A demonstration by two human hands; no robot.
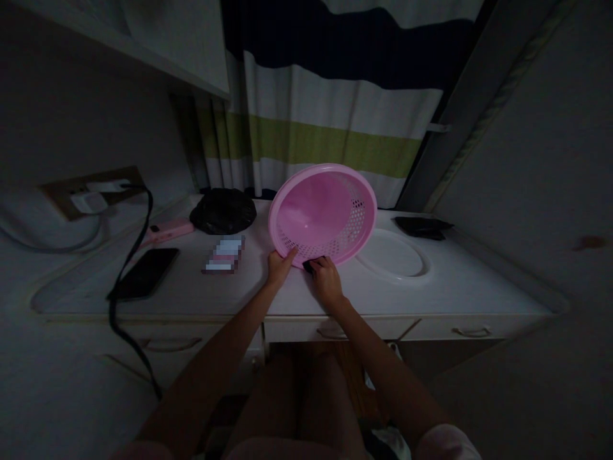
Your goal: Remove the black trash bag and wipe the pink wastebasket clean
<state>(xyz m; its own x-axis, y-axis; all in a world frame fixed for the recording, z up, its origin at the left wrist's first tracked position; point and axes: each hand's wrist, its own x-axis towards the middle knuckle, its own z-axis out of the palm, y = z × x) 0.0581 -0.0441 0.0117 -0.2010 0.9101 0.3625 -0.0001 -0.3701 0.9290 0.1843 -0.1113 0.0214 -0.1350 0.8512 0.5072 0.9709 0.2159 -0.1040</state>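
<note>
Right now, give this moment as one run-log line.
left hand: gripping pink basket | right hand: holding black object | dark phone: on desk

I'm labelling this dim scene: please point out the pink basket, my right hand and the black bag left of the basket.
Pink basket [317, 207]: head view, on its inner surface.
Right hand [327, 281]: head view, on its back.
Black bag [223, 212]: head view, middle of its crumpled surface.

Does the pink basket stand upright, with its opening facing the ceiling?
No, the pink basket is tilted, so the view looks into its wide opening.
</note>
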